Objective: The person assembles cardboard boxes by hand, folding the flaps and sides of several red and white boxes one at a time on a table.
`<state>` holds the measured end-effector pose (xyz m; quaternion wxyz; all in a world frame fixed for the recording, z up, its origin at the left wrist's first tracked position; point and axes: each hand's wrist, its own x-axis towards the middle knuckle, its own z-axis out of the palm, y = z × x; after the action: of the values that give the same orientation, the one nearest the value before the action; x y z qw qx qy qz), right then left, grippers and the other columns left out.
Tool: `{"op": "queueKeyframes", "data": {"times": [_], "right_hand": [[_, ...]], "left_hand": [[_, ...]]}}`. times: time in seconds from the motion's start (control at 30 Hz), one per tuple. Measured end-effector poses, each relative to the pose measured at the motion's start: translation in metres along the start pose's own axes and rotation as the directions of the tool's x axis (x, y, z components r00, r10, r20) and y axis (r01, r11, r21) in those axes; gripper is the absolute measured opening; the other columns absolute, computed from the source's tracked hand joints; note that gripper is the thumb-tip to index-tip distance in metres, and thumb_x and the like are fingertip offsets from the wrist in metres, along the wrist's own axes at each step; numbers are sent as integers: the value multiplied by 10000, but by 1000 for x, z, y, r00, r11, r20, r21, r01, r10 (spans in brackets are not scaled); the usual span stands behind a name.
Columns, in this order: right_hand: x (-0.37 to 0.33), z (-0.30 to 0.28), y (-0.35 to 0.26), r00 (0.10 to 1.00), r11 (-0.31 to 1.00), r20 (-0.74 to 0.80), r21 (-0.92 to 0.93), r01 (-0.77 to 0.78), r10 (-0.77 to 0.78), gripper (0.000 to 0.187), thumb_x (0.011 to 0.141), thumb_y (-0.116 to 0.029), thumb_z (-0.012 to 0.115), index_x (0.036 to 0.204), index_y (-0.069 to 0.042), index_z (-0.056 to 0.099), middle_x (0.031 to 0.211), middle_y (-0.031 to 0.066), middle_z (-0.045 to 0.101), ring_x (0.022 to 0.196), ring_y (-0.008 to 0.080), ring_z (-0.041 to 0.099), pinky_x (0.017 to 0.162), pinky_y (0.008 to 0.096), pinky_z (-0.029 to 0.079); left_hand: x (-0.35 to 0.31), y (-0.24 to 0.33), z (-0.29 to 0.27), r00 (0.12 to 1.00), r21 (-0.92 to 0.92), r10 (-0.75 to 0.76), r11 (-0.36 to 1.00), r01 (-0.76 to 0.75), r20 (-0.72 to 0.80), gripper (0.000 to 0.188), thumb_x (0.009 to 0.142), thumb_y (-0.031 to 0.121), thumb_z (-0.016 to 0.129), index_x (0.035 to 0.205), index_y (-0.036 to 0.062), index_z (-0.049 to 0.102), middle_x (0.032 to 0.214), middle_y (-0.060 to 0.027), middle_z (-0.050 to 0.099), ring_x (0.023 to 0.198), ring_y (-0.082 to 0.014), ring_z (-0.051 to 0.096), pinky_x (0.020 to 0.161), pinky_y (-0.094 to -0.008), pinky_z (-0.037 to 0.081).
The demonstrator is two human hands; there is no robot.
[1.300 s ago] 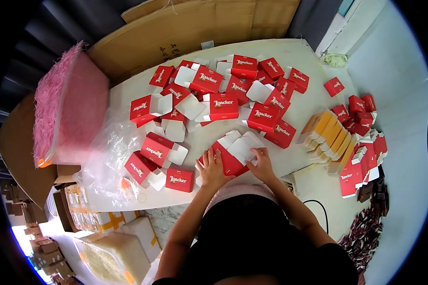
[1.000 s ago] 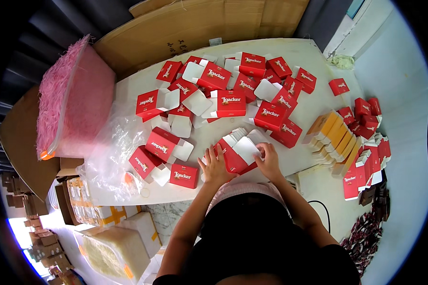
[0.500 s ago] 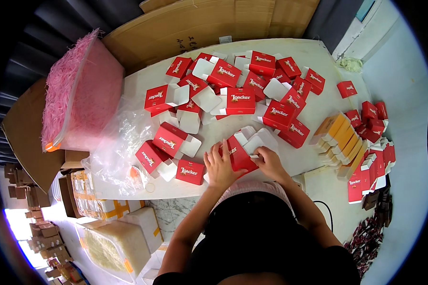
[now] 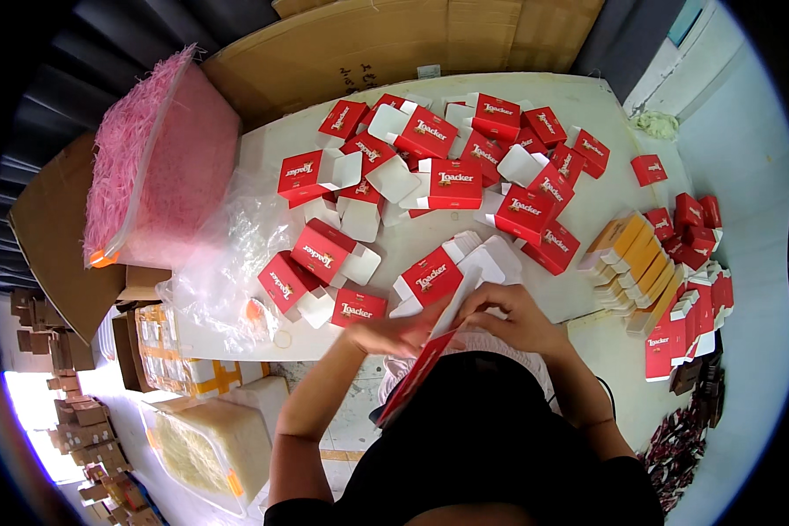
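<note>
A flattened red and white carton (image 4: 417, 373) is held up on edge, tilted, just in front of my body. My left hand (image 4: 393, 335) grips it from the left, its fingers partly hidden behind the card. At the upper end, my right hand (image 4: 510, 317) has its bent fingers pinched on the white flap edge. Just beyond the hands lies a red carton (image 4: 434, 275) with white flaps, beside several flat white-edged carton blanks (image 4: 491, 259). To the left of them sits another red carton (image 4: 359, 307).
Many opened red cartons (image 4: 456, 182) crowd the table's far half. On the left stand a tub of pink paper shred (image 4: 184, 175) and clear plastic film (image 4: 223, 254). Stacked yellow packs (image 4: 636, 263) and more red cartons (image 4: 693, 237) lie to the right.
A flat carton has come up off the table toward my body and is now on edge between both hands. The red carton under my hands before is now uncovered. The view has shifted slightly.
</note>
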<state>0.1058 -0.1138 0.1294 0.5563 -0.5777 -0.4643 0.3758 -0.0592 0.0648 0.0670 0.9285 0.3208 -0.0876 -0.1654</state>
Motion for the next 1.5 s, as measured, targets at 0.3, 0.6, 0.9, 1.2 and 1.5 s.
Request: {"op": "queueKeyframes", "data": {"times": [0.3, 0.6, 0.9, 1.2, 1.5], "right_hand": [[3, 1, -10, 993, 971, -117, -239, -25, -4, 53, 780, 17, 587, 807, 13, 542, 718, 51, 581, 618, 104, 516, 575, 236, 414], [7, 7, 12, 946, 877, -306, 419, 234, -106, 439, 807, -59, 606, 1179, -56, 373, 1206, 58, 404, 718, 66, 423, 636, 209, 388], [11, 24, -4, 906, 369, -73, 924, -96, 417, 541, 854, -183, 535, 1321, -58, 290, 1237, 86, 431, 1071, 173, 485, 957, 319, 351], [3, 2, -19, 993, 937, 83, 333, -109, 86, 449, 900, -183, 412, 1308, 1, 380, 1309, 176, 413, 1190, 219, 424, 975, 341, 331], [8, -18, -36, 972, 971, 150, 132, -200, 180, 366, 895, -132, 474, 1225, 25, 482, 1091, 123, 584, 945, 132, 547, 819, 267, 432]], "left_hand": [[-5, 26, 45, 981, -2, -81, 997, 81, -177, 1049, 589, 420, 750, 1357, -42, 206, 1341, -203, 356, 1249, -296, 348, 1037, -396, 247], [11, 13, 33, 914, 52, 157, 988, -148, -373, 1159, 531, 211, 762, 1411, 56, 25, 1413, -132, 237, 1294, -237, 281, 1039, -368, 247], [27, 30, 45, 892, 506, 299, 857, -95, -339, 616, 735, 1, 610, 1287, 74, 346, 1212, -41, 438, 1114, -131, 421, 924, -271, 343], [36, 31, 66, 779, 372, 291, 925, -80, -555, 387, 792, 65, 635, 1129, 72, 443, 1026, -40, 518, 898, -67, 471, 746, -220, 394], [48, 38, 65, 813, 483, 203, 869, 107, -545, 549, 756, 36, 656, 1261, 45, 441, 1006, -44, 558, 763, -37, 487, 601, -164, 402]]}}
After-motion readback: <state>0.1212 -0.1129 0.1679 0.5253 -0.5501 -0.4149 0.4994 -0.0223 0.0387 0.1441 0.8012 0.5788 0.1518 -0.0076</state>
